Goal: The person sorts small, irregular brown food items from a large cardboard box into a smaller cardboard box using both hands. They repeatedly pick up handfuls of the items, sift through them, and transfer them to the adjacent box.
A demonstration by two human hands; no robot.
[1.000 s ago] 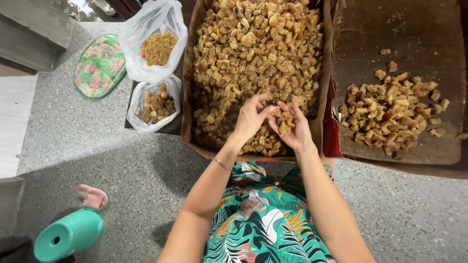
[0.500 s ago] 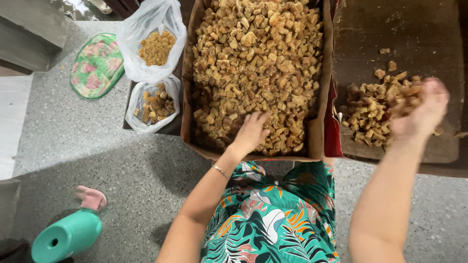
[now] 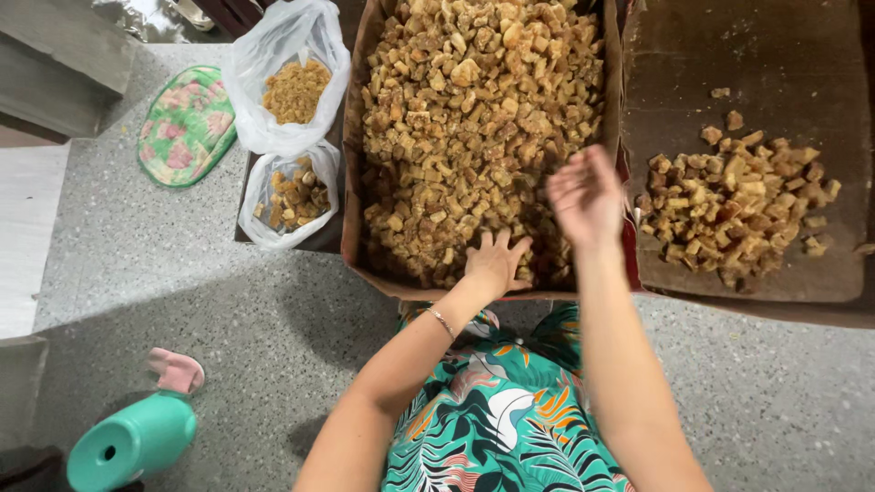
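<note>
The left hand is down flat in the big cardboard box, fingers spread wide and resting on the heap of brown chunks at the near edge of the pile. That box is packed nearly corner to corner with the golden-brown cubes. The right hand is up in the air, hovering over the right edge of the same box, blurred, palm open, fingers loosely parted and holding nothing that can be made out. Just beside it, to the right, sits a second cardboard tray, mostly bare, with a smaller pile of chunks gathered toward its near side and a few strays above it. Over to the left of the big box, two clear plastic bags: the upper bag carries finer golden crumbs, the lower bag holds larger brown pieces, the two touching. Further left lies a green and pink floral pad on the speckled grey floor. Near the bottom left corner, a teal bottle lies tipped, a pink item just beside it. The person wears a green leafy-print garment and a thin bracelet on the left wrist.
</note>
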